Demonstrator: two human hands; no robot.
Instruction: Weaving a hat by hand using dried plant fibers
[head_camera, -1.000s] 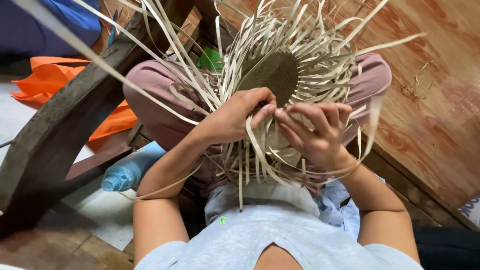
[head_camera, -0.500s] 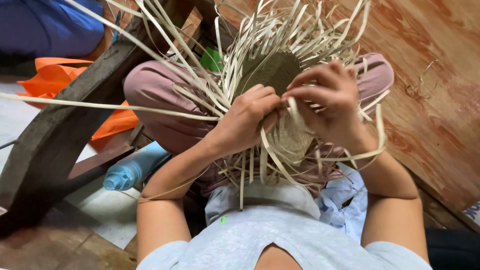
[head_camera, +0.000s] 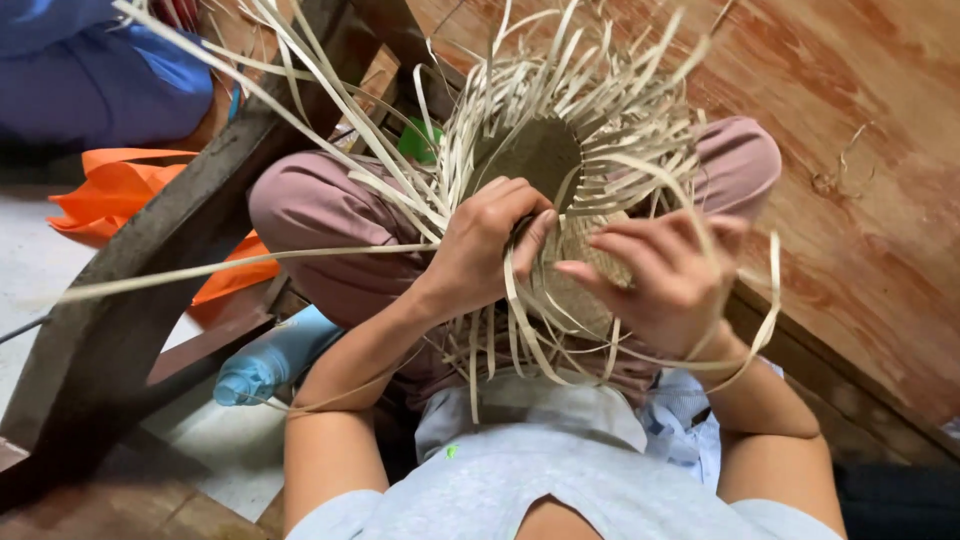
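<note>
Two hands (head_camera: 580, 265) on woven basket (head_camera: 545, 165)

The woven piece (head_camera: 545, 160) is dry, matt straw-like fibre, its flat pale strips (head_camera: 330, 110) smooth and faintly shiny. At three o'clock the wooden floor (head_camera: 860, 150) looks reddish, worn and scuffed; at nine o'clock the dark wooden beam (head_camera: 150, 280) is rough and dull. The blue bottle (head_camera: 270, 355) at seven o'clock is smooth plastic, the trousers (head_camera: 320, 215) soft matt cloth.
</note>
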